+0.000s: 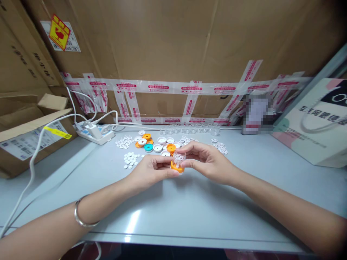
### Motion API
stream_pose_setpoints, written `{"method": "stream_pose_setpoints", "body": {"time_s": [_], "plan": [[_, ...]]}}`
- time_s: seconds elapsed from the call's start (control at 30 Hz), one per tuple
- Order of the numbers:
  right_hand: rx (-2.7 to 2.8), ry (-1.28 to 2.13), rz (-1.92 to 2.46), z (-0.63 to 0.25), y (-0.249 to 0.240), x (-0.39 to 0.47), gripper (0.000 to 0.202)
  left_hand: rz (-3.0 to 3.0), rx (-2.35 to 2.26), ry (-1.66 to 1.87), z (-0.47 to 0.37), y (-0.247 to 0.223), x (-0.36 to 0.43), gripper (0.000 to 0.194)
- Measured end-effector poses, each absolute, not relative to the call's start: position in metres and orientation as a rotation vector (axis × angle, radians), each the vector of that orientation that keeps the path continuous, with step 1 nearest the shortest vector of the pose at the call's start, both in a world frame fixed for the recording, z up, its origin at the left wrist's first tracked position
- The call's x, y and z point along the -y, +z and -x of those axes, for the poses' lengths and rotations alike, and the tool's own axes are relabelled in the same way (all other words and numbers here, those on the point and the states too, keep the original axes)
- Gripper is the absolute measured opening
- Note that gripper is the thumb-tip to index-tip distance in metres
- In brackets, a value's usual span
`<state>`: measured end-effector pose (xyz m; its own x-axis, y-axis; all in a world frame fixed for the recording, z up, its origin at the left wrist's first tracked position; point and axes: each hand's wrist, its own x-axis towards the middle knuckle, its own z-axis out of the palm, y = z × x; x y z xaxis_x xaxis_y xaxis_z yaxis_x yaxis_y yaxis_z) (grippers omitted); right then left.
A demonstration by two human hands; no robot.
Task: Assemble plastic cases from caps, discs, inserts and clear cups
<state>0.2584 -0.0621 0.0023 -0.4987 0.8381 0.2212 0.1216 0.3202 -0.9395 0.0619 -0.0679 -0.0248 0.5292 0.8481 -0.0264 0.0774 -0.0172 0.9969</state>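
Note:
My left hand (154,169) pinches an orange round base (177,167) between thumb and fingers. On top of that base sits a clear plastic cup (179,158) with a white openwork piece inside, and my right hand (207,160) grips this cup from the right. Both hands hold the parts together just above the table. Behind them lie white ring-shaped caps (157,148), several orange caps (146,136) and a teal cap (148,147). Small white discs (130,160) are heaped left of my left hand.
Clear cups (192,129) stand in rows at the back, near small white openwork pieces (220,147). A power strip (95,134) with white cables and an open carton (35,126) are at left. A printed box (314,122) stands right; a large taped carton (162,43) backs the table.

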Motion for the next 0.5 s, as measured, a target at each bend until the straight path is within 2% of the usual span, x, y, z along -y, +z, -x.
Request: {"method": "stream_pose_setpoints", "body": {"time_s": [0.2,0.5], "plan": [[1.876,1.153,0.830,-0.257,-0.003,0.062,0.018,-1.544,-0.919,0.758,-0.063,-0.023,0.072,0.031],[1.787,1.110,0.884,-0.250,-0.012,0.064,0.019,-1.547,-0.923,0.834,-0.064,-0.027,0.072,0.025]]}}
